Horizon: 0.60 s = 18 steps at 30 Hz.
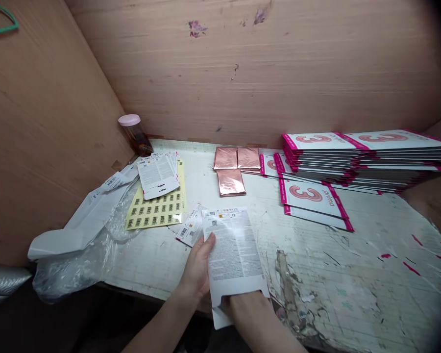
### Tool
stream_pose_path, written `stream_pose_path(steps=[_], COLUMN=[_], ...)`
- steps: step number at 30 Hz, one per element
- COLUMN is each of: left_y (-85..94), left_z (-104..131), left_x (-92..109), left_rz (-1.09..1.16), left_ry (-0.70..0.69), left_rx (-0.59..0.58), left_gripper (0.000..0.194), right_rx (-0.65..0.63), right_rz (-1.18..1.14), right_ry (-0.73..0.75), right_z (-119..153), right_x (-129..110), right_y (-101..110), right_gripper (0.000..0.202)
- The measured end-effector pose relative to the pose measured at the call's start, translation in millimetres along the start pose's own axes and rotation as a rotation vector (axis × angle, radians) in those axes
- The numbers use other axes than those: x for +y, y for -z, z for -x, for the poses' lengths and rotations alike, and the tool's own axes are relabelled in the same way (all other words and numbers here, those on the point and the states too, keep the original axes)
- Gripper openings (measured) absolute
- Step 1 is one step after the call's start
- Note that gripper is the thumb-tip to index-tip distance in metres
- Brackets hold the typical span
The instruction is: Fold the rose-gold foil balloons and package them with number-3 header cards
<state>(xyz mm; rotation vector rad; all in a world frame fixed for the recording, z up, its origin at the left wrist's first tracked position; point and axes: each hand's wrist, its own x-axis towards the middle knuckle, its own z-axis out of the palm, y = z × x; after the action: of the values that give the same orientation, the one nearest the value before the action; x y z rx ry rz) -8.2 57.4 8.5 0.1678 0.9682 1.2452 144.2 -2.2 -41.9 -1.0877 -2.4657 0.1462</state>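
A white printed card sleeve stands tilted over the table's front edge, its text side toward me. My left hand grips its left edge, thumb on the front. At the open lower end, my right hand reaches inside the sleeve; its fingers are hidden. Behind the sleeve's upper left lies another printed card. Farther back are shiny rose-gold foil packets in small piles. To the left, white printed cards rest on yellow barcode sticker sheets.
Tall stacks of white and pink "3" packs fill the back right, with looser packs before them. Clear plastic and white paper lie left, near a pink-lidded jar. Wooden walls enclose the table; pink scraps lie right.
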Motion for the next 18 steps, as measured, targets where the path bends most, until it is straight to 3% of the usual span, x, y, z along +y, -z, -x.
stream_pose_path(steps=[3, 6, 9, 11, 13, 15, 18], left_y=[10.5, 22.3, 33.5, 42.3, 52.2, 61.7, 70.3], left_z=[-14, -24, -22, -15, -10, -8, -10], left_x=[-2, -9, -17, -18, -15, -12, -10], left_rz=[-0.197, -0.433, -0.791, -1.249, -1.643, -1.842, -1.866], left_ry=[-0.145, -0.278, -0.587, -0.790, -0.806, -0.723, -0.697], left_rx=[-0.013, -0.006, 0.116, 0.086, -0.114, -0.290, -0.311], left_gripper=[0.040, 0.050, 0.074, 0.076, 0.066, 0.059, 0.059], right_rx=[0.030, 0.026, -0.015, -0.021, -0.015, -0.021, -0.052], right_rz=[-0.013, -0.091, -0.073, -0.093, -0.136, -0.202, -0.281], right_ry=[0.208, 0.214, 0.166, 0.199, 0.182, 0.125, 0.081], right_z=[14, 14, 7, 3, 0, -6, -19], right_x=[-2, 12, 32, 40, 40, 35, 27], right_y=[25, 39, 26, 13, 3, 0, 0], right_gripper=[0.039, 0.038, 0.042, 0.040, 0.034, 0.024, 0.016])
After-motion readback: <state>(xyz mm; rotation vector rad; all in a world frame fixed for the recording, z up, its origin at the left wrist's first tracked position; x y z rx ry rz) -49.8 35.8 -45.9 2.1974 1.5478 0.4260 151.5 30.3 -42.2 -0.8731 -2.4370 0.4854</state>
